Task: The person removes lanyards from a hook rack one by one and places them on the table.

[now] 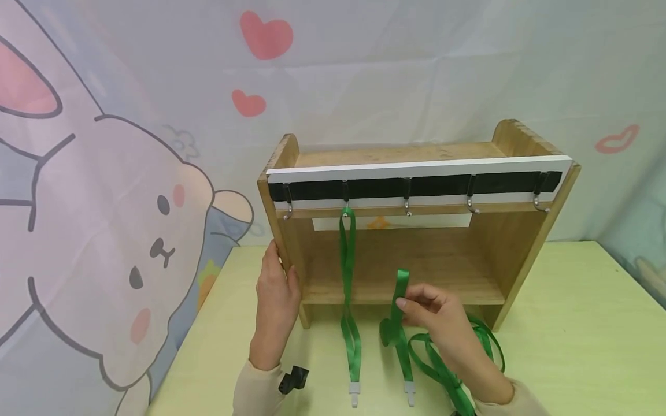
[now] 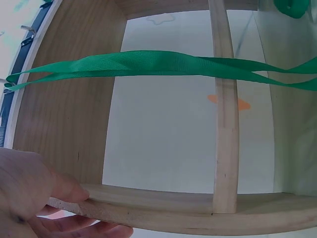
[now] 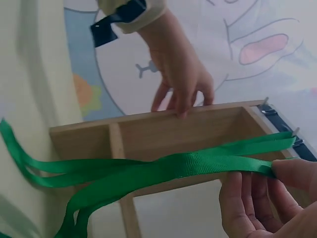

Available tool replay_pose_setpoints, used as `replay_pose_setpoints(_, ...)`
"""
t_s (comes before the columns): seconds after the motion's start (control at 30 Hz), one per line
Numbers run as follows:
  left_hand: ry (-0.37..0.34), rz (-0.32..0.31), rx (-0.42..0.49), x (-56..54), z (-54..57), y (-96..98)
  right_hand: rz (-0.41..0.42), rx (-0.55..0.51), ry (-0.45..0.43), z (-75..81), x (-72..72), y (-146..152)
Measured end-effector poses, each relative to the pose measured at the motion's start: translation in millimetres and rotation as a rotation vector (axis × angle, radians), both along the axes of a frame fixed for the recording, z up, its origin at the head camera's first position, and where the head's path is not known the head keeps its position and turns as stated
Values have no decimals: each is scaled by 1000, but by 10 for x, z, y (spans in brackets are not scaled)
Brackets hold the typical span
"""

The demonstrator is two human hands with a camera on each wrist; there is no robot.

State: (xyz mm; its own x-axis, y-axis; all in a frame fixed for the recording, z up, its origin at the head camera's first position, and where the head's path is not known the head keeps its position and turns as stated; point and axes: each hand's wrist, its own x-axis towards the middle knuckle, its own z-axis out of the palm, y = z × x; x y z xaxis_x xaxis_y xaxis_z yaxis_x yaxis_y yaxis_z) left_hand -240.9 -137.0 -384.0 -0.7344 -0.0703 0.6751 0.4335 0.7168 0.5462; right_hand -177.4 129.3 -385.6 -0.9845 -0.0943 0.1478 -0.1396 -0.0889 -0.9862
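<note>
My left hand holds the left side panel of a wooden shelf; in the left wrist view the thumb lies on the panel's inner edge and the fingers lie outside it. A green lanyard is pinched between thumb and fingers of my right hand, its loop sticking up and its white clip hanging down. Another green lanyard hangs from the second hook from the left. The held lanyard's loop is below the middle hook, apart from it.
More green lanyards lie in a loose heap on the pale yellow table, partly hidden by my right forearm. A white-and-black strip with several metal hooks runs along the shelf's top front. A printed cloth hangs behind.
</note>
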Motion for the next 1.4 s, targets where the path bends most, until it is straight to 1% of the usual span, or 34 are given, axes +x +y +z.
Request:
replay_pose_setpoints(0.1, 8, 1, 0, -17, 8, 5, 33, 18, -18, -69, 4, 17)
replay_pose_setpoints(0.3, 20, 3, -3, -25, 21, 16, 86, 77, -10, -240, 1, 56)
replay_pose_setpoints(0.43, 19, 1, -1, -31, 30, 12, 96, 127, -10, -367, -42, 38)
replay_pose_setpoints(0.6, 6, 3, 2, -29, 29, 12, 69, 211, 10, -496, -105, 1)
replay_pose_setpoints(0.83, -8, 5, 4, -24, -18, 36, -33, 379, 59, -691, -164, -31)
replay_pose_setpoints(0.97, -11, 6, -2, -16, -29, 45, -68, 475, 69, -786, -185, -57)
replay_pose_setpoints(1.13, -2, 13, -6, -15, -26, 44, -73, 580, 96, -910, -243, -68)
replay_pose_setpoints(1.27, 2, 15, -10, -15, -9, 29, -48, 603, 119, -989, -289, -63)
replay_pose_setpoints(1.4, 0, 9, -9, -13, 8, 13, -55, 626, 137, -1033, -330, -66)
